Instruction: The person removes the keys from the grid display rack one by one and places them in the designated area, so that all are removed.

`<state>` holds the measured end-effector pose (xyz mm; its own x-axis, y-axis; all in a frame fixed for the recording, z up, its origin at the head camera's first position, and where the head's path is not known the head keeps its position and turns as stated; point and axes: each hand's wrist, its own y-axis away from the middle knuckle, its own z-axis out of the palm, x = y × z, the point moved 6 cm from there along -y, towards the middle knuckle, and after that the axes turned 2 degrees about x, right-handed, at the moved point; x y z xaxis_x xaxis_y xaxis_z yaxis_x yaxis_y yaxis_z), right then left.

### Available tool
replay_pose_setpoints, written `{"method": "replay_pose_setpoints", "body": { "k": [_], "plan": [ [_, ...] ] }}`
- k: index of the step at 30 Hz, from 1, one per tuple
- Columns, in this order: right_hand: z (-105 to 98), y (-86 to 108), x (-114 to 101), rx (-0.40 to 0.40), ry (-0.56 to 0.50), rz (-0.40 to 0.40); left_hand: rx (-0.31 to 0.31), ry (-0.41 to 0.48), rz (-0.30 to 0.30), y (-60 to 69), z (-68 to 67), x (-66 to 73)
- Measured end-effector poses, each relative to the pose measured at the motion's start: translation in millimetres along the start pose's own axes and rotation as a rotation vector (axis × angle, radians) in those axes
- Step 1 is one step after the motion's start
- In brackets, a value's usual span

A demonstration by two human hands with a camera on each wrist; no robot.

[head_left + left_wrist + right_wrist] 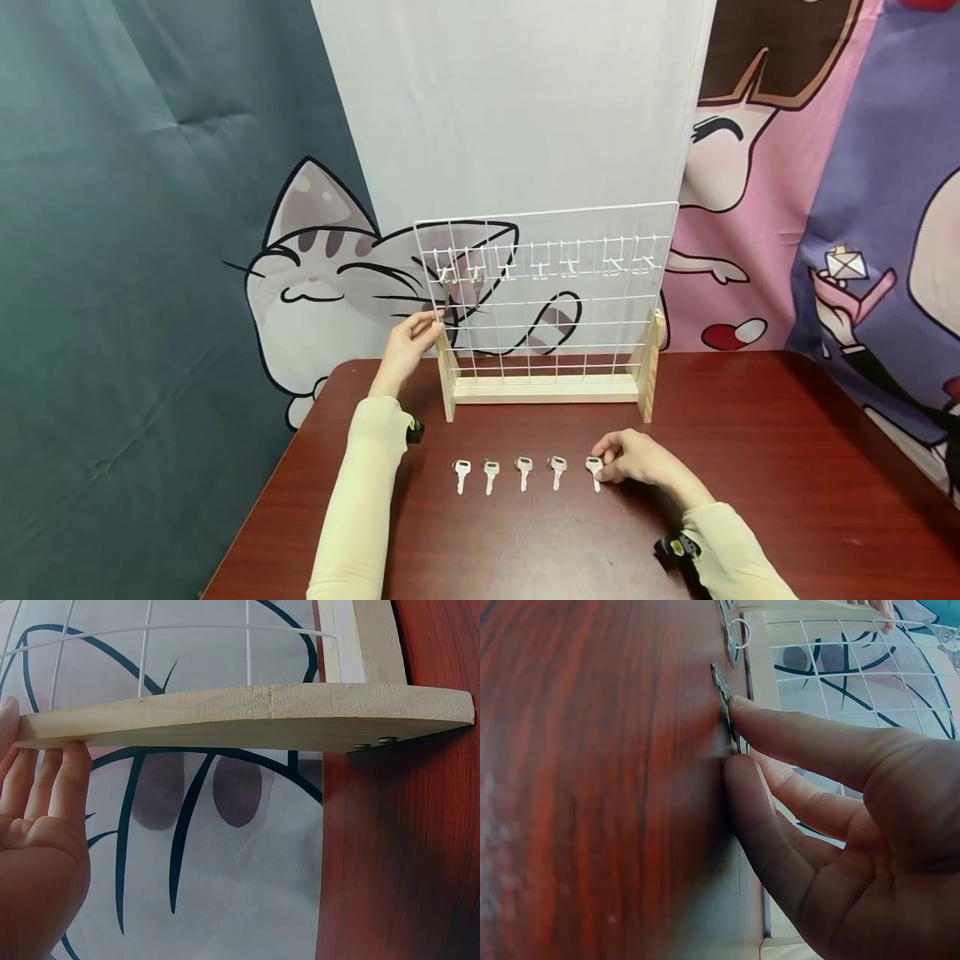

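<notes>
A white wire grid rack (555, 325) stands on the table in a wooden base. My left hand (408, 342) grips the upper end of its left wooden support (247, 720), thumb on one side and fingers on the other. At the table, my right hand (637, 458) pinches the head of a silver key (594, 464) between thumb and finger; the key (721, 682) is close against the tabletop in the right wrist view. It is the rightmost in a row with several more keys, the nearest of them a similar key (557, 465).
White hooks (570, 267) line the upper part of the grid. On the two leftmost hooks hang keys (478, 287). The reddish-brown table (780, 433) reaches back to a cartoon-printed cloth (315, 283).
</notes>
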<state>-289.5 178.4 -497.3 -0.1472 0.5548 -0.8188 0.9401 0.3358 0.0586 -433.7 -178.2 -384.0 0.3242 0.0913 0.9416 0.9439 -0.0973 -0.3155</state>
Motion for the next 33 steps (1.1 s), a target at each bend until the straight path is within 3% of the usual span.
{"method": "replay_pose_setpoints", "body": {
  "k": [9, 20, 25, 33],
  "plan": [
    [-4.4, -1.0, 1.0, -0.012, -0.104, 0.022, -0.013, 0.010, 0.023, -3.3, 2.5, 1.4],
    [-30.4, -2.9, -5.7, 0.062, 0.041, -0.014, 0.004, 0.033, -0.007, -0.6, 1.6, -2.9],
    [-43.6, -10.4, -18.3, 0.111, 0.040, -0.014, -0.005, 0.044, -0.002, 0.4, 2.9, -1.8],
    [-59.1, -30.9, -53.0, 0.267, 0.001, -0.115, 0.004, 0.036, 0.008, 1.7, 1.1, 2.1]
  ]
}}
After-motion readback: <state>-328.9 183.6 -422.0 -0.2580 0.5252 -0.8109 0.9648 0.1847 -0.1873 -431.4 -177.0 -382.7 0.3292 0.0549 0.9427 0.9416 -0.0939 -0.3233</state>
